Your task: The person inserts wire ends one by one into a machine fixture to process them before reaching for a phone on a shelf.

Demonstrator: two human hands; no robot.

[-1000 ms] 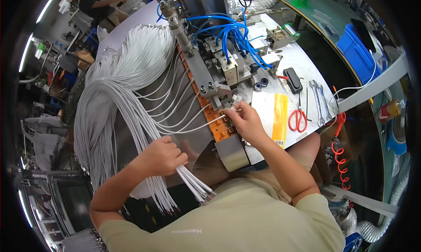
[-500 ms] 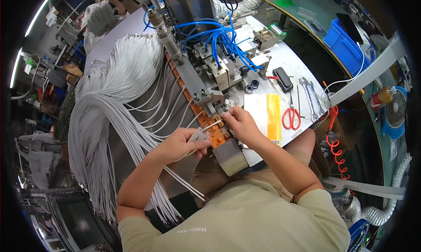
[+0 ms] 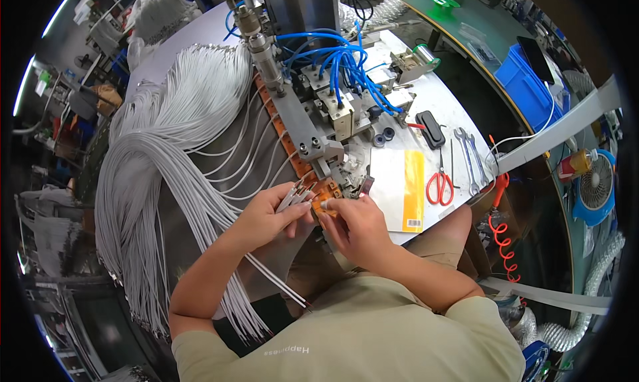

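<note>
My left hand is closed around a few white cables, their stripped-looking ends poking out past the fingertips. Close beside it, my right hand has its thumb and fingers drawn together at the near end of an orange fixture rail; whatever they pinch there is hidden. The rail runs away under a grey metal arm of the bench machine, with single white cables leading from it to the left. A large bundle of white cables spreads over the table and hangs down at my left.
On the white tabletop to my right lie a white and yellow packet, red-handled scissors, wrenches and a black case. Blue air tubes loop over the machine. A red coiled hose hangs farther right.
My right hand has come down toward me, from the machine's tip to the rail's near end. My left hand keeps hold of the cables and has shifted slightly. The whole view has moved a little.
</note>
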